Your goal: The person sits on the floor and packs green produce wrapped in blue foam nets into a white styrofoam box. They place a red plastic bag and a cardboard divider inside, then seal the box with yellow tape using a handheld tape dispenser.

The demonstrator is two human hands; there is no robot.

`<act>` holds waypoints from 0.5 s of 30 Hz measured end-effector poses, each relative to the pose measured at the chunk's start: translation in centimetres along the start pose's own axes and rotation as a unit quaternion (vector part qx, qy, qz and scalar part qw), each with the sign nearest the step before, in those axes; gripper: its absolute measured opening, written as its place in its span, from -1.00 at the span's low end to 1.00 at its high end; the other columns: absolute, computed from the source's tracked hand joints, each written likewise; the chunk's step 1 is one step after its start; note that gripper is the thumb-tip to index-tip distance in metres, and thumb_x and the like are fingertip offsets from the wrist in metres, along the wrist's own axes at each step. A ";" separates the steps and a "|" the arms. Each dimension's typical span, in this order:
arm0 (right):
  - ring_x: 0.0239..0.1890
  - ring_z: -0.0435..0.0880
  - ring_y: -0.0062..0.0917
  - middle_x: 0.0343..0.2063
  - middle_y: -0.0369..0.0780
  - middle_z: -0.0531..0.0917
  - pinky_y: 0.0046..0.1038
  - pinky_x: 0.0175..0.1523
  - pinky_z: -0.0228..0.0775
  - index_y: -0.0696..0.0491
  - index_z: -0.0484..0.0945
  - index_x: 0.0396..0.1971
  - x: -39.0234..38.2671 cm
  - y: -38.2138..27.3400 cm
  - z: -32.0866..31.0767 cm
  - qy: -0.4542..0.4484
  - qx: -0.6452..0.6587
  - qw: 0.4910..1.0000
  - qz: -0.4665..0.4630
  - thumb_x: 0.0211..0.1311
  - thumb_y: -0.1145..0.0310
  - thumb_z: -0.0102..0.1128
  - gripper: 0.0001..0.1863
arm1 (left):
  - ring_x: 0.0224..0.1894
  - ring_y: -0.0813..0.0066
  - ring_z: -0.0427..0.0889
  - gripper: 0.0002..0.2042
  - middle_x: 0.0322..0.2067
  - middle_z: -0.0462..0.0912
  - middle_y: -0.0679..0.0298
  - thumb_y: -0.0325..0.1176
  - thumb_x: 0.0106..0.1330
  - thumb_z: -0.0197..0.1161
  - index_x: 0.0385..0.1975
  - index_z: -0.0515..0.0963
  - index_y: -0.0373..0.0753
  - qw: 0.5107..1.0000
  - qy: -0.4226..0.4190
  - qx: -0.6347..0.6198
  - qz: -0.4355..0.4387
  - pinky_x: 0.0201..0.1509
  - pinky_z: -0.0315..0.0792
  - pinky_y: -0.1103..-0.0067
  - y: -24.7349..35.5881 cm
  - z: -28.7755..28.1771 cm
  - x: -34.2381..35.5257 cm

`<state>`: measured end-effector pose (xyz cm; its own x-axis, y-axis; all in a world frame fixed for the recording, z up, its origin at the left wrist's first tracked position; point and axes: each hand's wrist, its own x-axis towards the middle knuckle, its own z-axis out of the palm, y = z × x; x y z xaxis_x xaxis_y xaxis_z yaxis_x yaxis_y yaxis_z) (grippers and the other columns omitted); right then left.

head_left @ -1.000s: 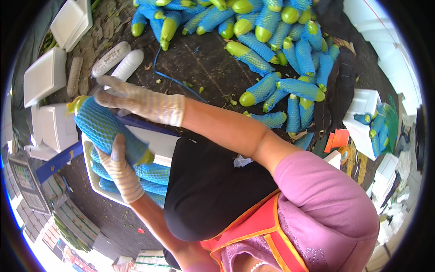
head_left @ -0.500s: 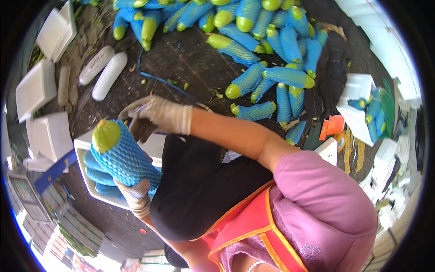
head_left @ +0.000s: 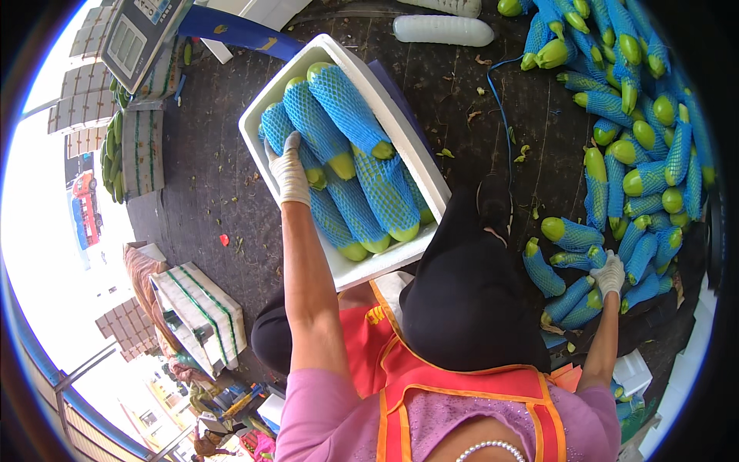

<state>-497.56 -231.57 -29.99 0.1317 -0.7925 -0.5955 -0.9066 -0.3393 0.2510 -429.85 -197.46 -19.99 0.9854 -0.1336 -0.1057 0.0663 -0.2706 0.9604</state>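
Note:
A white foam box holds several green gourds in blue mesh sleeves in front of me, tilted slightly. My left hand, in a striped knit glove, grips a netted gourd at the box's left side, its fingertips partly hidden. Over on the right, my right hand, gloved alike, is closed on a netted gourd at the near edge of a large pile of the same gourds lying on the dark floor.
A digital scale stands upper left. Two white oblong pieces lie beyond the box. Stacked cartons and a foam box are at left. A blue cord crosses the dark floor. My black-clad legs are below.
The view has swung round. My left hand has moved the netted gourd it held into the box area; my right hand has left that gourd and reached out to the pile at the right.

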 end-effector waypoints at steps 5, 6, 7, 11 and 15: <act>0.02 0.68 -0.31 -0.11 -0.14 0.69 -0.35 0.19 0.51 0.21 0.46 0.14 2.2 -3.9 -5.5 0.086 0.442 0.882 -0.138 0.00 0.38 0.55 -0.32 | 0.26 0.21 0.50 -0.09 0.30 0.46 -0.02 -0.32 0.17 0.48 0.51 0.10 -0.32 0.983 0.094 0.131 0.087 0.37 0.34 0.48 1.4 2.6 -1.7; -0.05 0.71 -0.41 -0.16 -0.19 0.70 -0.37 0.14 0.53 0.23 0.47 0.11 3.0 -6.4 -7.3 0.028 0.559 0.814 -0.152 0.00 0.42 0.55 -0.35 | 0.25 0.20 0.50 -0.09 0.29 0.47 -0.02 -0.31 0.17 0.48 0.51 0.11 -0.31 0.986 0.081 0.130 0.061 0.37 0.34 0.47 1.3 2.3 -1.2; -0.10 0.70 -0.50 -0.17 -0.24 0.69 -0.36 0.08 0.56 0.21 0.47 0.12 3.1 -9.4 -10.2 0.040 0.574 0.787 -0.225 0.04 0.40 0.53 -0.38 | 0.25 0.19 0.51 -0.10 0.28 0.47 -0.03 -0.31 0.18 0.47 0.51 0.11 -0.30 0.989 0.069 0.126 0.037 0.37 0.34 0.46 1.7 2.1 -0.7; -0.22 0.74 -0.45 -0.14 -0.32 0.70 -0.32 -0.06 0.60 0.00 0.53 0.14 -4.2 -26.7 -25.4 0.329 0.426 0.649 -0.538 0.14 0.28 0.50 -0.45 | 0.26 0.07 0.51 -0.06 0.27 0.46 -0.13 -0.27 0.11 0.50 0.50 0.13 -0.29 0.974 0.062 0.211 0.060 0.38 0.33 0.38 2.9 2.3 -1.0; -0.23 0.75 -0.32 -0.17 -0.31 0.74 -0.33 -0.08 0.60 -0.07 0.63 0.05 -8.2 -36.7 -32.0 0.493 0.264 0.521 -0.645 0.21 0.24 0.45 -0.60 | 0.28 -0.09 0.45 -0.03 0.27 0.35 -0.21 -0.23 0.08 0.50 0.53 0.11 -0.18 0.933 0.111 0.341 0.024 0.41 0.32 0.29 3.2 1.8 -1.6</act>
<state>-452.58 -228.81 -9.87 0.6746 -0.0413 0.7370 0.2410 -0.9314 -0.2727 -431.48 -199.81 -17.25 0.9979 0.0190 0.0626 -0.0199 -0.8231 0.5676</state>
